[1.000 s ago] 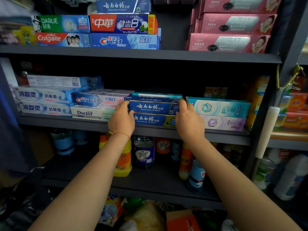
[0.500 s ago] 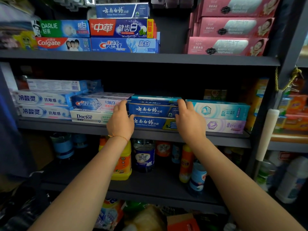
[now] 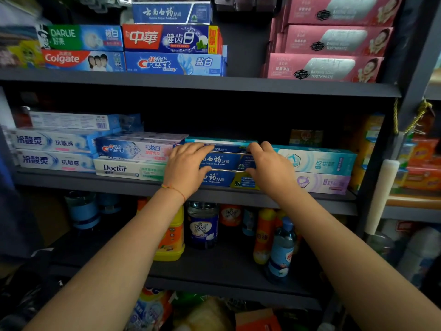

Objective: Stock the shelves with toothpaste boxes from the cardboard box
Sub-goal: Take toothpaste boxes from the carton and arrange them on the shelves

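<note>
Two dark blue toothpaste boxes (image 3: 226, 161) lie stacked on the middle shelf (image 3: 95, 182), with a thin teal box (image 3: 222, 140) on top. My left hand (image 3: 188, 168) grips the left part of the upper blue box, fingers over its top and thumb at its lower front edge. My right hand (image 3: 269, 168) holds the right part of the same box in the same way. The lower blue box (image 3: 219, 179) shows between my hands. Only an orange-brown carton corner (image 3: 257, 321) shows at the bottom edge.
Crest (image 3: 133, 148) and Doctor (image 3: 124, 169) boxes flank the stack on the left, pale teal (image 3: 322, 162) and lilac boxes on the right. The top shelf holds more toothpaste and pink boxes (image 3: 322, 65). Bottles (image 3: 202, 225) fill the lower shelf. A dark gap lies above the stack.
Both hands have slid inward from the ends of the blue stack toward its middle, and their fingers now reach over the top of the upper box.
</note>
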